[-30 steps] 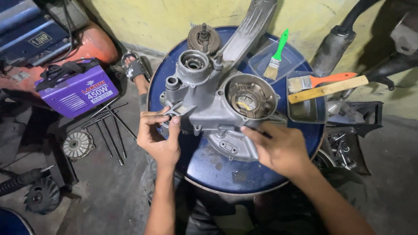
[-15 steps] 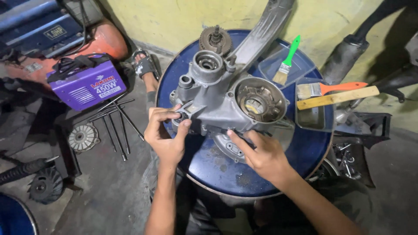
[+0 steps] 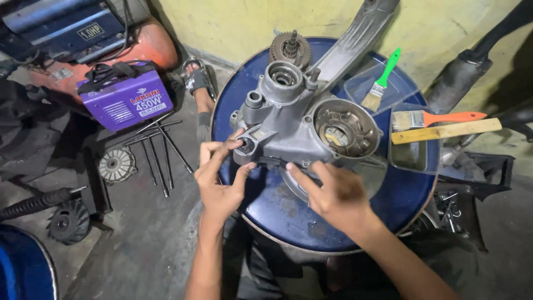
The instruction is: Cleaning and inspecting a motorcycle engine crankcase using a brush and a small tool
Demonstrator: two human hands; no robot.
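Since both hands work at the near edge of the grey metal engine casing (image 3: 302, 119), it lies just ahead of them on the blue drum top (image 3: 288, 214). Left hand (image 3: 219, 178): thumb and forefinger pinched narrow on a small dark round fitting (image 3: 246, 145) at the casing's left lug; whether anything loose sits between the fingertips cannot be told. Right hand (image 3: 333, 194): fingers spread, forefinger touching the casing's lower edge beside a dark part (image 3: 272, 161), holding nothing. Judged: cast metal, heavy, rigid, probably oily, so slippery on smooth faces. Best purchase looks to be the lugs, bosses and the long arm running away from the hands; the open round housing (image 3: 345, 130) ahead of the right hand offers a rim. Beyond the right hand, well apart: a clear tray (image 3: 413, 155), three brushes. Left of the left hand, on the floor: loose metal rods (image 3: 158, 150).
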